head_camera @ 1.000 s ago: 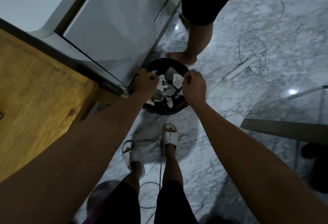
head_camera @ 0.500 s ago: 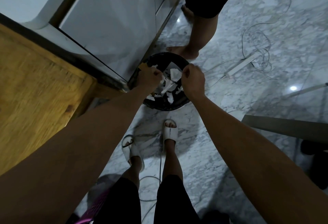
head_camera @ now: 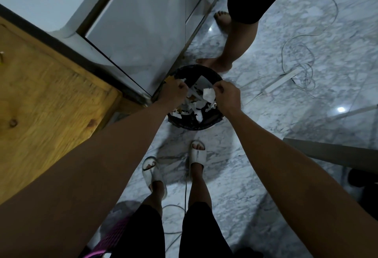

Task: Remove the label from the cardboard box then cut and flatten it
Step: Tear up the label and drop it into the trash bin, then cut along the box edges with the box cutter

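Both my arms reach down over a round black bin on the marble floor. Torn white label scraps fill the bin. My right hand pinches a crumpled white label piece above the bin. On the bin's left side, my left hand is closed around thin white scraps, with a bit of brown cardboard showing behind its knuckles. The cardboard box itself is not in view.
A wooden table lies at left, a grey cabinet behind the bin. Another person's bare legs stand just beyond the bin. A power strip with tangled cables lies on the floor at right. My feet in white slippers stand below.
Both hands have stayed over the bin and drawn slightly closer together. The white piece now hangs from my right fingers. The view has shifted slightly.
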